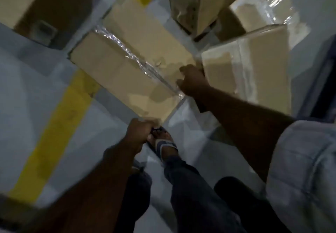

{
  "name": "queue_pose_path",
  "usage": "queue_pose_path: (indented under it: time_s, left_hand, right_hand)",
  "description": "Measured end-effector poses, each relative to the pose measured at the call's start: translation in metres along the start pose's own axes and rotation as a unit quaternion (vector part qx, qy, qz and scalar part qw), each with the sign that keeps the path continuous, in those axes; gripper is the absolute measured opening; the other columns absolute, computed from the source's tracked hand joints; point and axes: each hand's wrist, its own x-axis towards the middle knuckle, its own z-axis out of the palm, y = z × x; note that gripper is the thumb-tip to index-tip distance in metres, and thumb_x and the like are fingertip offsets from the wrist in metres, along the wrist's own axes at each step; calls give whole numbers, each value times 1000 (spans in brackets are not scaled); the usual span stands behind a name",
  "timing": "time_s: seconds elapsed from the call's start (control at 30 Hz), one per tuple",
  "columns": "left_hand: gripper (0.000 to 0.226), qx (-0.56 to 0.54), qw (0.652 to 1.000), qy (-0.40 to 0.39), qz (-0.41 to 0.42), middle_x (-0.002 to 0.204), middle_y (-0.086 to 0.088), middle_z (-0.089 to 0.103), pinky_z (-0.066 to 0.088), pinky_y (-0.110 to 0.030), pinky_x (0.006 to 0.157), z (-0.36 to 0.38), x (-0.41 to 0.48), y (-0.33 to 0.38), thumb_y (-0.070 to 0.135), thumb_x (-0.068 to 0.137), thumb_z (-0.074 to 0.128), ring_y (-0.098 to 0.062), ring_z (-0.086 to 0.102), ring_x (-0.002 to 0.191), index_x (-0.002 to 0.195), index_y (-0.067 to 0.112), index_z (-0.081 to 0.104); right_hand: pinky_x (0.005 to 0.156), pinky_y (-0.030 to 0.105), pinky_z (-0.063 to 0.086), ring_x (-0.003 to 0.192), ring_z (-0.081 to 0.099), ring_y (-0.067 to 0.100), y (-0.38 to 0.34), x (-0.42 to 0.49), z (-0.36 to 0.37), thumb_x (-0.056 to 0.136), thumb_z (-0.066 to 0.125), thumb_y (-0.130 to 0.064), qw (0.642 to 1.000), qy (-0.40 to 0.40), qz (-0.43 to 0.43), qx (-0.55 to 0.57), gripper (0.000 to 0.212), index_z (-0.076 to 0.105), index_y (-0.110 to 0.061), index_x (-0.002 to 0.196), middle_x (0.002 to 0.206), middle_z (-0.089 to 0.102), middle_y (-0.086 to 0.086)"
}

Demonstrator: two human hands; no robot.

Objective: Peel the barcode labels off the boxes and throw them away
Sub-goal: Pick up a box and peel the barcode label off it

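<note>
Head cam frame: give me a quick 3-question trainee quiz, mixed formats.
1. True or false: both hands touch the large flat cardboard box with the clear tape seam.
2. Multiple choice: the left hand is at the box's
A. far edge
B. near corner, by the sandalled foot
C. tape seam
3. Fill in: the line on the grey floor left of the box is ____.

Key:
1. True; the right hand is at its right edge, near the seam's end.
2. B
3. yellow

No barcode label can be made out in the blur.
</note>
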Motion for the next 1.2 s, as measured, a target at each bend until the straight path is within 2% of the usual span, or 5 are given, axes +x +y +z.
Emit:
queue_pose_path:
  time_s: [0.13,0.4,0.53,0.83,1.2]
  left_hand:
    - [16,31,999,-12,14,94,-14,64,53,-29,65,22,50,-18,10,86,67,-24,62,75,101,6,64]
    - [136,-8,998,63,10,122,-6,65,50,-30,93,17,54,-35,62,28,67,-22,63,107,145,1,33]
    - [125,148,971,181,58,136,-16,50,47,-51,98,-44,-19,-3,56,55,85,-41,51,122,151,16,14]
    - [76,198,923,316,98,130,-14,52,40,-47,98,-188,-185,133,68,60,79,-40,40,127,124,32,59]
    - [66,218,896,333,196,122,-11,64,33,-40,102,-285,-408,163,59,74,75,-33,51,120,124,18,59]
  right_hand:
    - [107,38,35,134,38,37,3,40,2,86,63,-23,996,23,79,36,62,41,-5,141,145,37,23]
    - [105,45,40,128,43,38,-6,36,-15,67,82,-36,994,-34,107,-7,84,41,-18,139,134,46,17]
    - [102,47,39,125,43,34,-43,-3,-50,66,80,-46,997,-7,78,10,64,56,-29,122,128,45,12]
    - [100,44,49,117,58,32,-172,-96,-192,40,60,-95,995,-71,-47,61,106,62,-33,125,126,59,10]
    - [75,43,59,74,71,21,-274,-254,-338,70,55,-76,990,-48,-126,40,57,73,-27,92,78,73,-1]
